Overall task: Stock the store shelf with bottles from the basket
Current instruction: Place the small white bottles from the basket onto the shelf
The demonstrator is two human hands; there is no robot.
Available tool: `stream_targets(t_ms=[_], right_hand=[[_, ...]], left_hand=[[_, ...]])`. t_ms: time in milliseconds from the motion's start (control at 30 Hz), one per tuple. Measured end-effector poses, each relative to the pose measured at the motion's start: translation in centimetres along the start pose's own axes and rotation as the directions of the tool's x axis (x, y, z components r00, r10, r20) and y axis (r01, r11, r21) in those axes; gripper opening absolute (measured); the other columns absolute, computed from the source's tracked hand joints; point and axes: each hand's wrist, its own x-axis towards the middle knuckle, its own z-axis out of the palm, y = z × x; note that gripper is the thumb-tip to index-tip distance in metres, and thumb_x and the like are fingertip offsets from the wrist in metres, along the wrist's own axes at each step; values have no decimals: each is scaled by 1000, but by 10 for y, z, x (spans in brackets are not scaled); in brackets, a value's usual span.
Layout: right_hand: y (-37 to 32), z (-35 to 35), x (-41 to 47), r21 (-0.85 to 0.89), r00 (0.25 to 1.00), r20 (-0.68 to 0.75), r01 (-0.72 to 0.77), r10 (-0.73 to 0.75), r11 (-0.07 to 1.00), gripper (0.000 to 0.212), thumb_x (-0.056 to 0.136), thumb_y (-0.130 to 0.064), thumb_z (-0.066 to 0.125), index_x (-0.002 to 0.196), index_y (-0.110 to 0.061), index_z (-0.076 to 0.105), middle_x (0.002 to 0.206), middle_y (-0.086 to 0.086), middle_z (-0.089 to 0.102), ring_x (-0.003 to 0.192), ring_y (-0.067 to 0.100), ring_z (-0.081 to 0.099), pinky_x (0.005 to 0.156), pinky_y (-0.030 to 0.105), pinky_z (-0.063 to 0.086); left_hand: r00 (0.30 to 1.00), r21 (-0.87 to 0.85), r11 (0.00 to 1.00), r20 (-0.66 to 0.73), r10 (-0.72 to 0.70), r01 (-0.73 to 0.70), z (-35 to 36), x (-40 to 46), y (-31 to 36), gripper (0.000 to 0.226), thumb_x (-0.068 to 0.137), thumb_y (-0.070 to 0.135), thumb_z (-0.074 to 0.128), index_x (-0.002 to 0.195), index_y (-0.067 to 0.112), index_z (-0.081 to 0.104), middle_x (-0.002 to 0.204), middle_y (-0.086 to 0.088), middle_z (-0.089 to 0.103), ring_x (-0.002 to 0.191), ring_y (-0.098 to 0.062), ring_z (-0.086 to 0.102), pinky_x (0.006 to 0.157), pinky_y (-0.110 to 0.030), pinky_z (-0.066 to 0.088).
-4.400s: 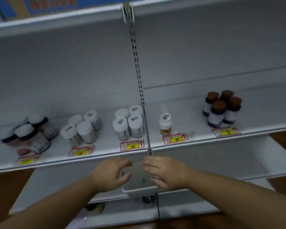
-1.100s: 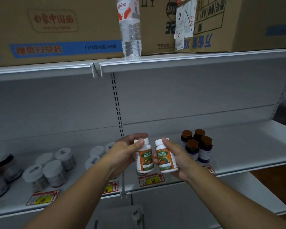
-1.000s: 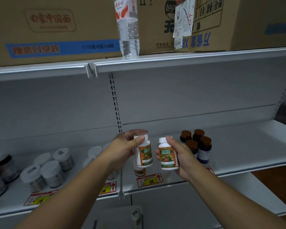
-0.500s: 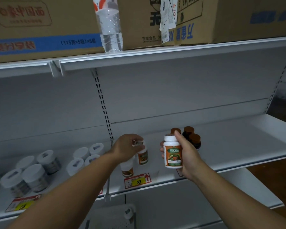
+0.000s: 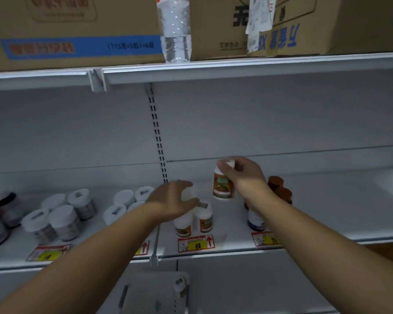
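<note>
1 bottle [image 5: 222, 186] upright, cap up, right hand [image 5: 241, 175] grip clasping; left hand [image 5: 175, 200] released.

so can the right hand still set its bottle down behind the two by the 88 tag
Probably yes. The right hand grips its bottle by the cap above bare shelf behind the two standing bottles; the left hand sits lower left, not blocking.

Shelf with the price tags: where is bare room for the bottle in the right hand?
Bare: between the two orange-label bottles and the brown-capped bottles, and right of those. Crowded: left of the upright, white-capped jars.
</note>
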Motion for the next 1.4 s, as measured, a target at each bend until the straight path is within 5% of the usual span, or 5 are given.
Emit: stream_targets(t_ms=[200, 667, 1000, 1167, 1400], right_hand=[[2, 50, 54, -321, 963, 268, 116, -28, 940, 26, 73, -31, 76, 80, -8, 67, 77, 1, 65, 72, 14, 62, 64, 23, 44], [50, 87, 53, -691, 856, 441, 132, 270, 711, 48, 77, -29, 72, 108, 5, 63, 116, 22, 64, 107, 33, 60, 82, 32, 47], [11, 93, -78, -248, 796, 575, 389, -189, 887, 43, 78, -32, 65, 120, -21, 59, 119, -8, 62, 111, 2, 55, 97, 14, 43], [107, 112, -153, -435, 560, 821, 486, 112, 759, 50, 83, -37, 61, 130, -25, 49, 131, -1, 57, 117, 13, 47, 100, 28, 37], [308, 147, -160, -796, 726, 535, 260, 433, 547, 53, 89, -33, 51, 140, -22, 38, 147, 3, 41, 133, 19, 38, 107, 22, 23]], left_hand=[[999, 244, 969, -19, -43, 46, -52, -38, -23, 68, 88, 56, 47, 146, 26, 28, 157, 1, 25, 145, -17, 15, 117, -37, 13], [998, 18, 998, -12, 57, -56, -20, -126, -45, 53, 79, 55, 52, 126, 30, 56, 129, 12, 60, 118, -6, 54, 94, -19, 41], [933, -27, 997, 355, -51, 65, 87, -156, -125, 58, 85, 47, 55, 138, 27, 43, 146, 6, 45, 131, -9, 42, 103, -17, 30], [914, -26, 991, 392, -108, 128, 134, -136, -173, 69, 83, 52, 53, 143, 22, 37, 149, -2, 41, 135, -18, 38, 106, -25, 30], [853, 95, 995, 518, -61, 13, 235, -116, -225, 76, 89, 49, 50, 150, 22, 14, 160, -5, 10, 147, -21, 8, 118, -33, 17]])
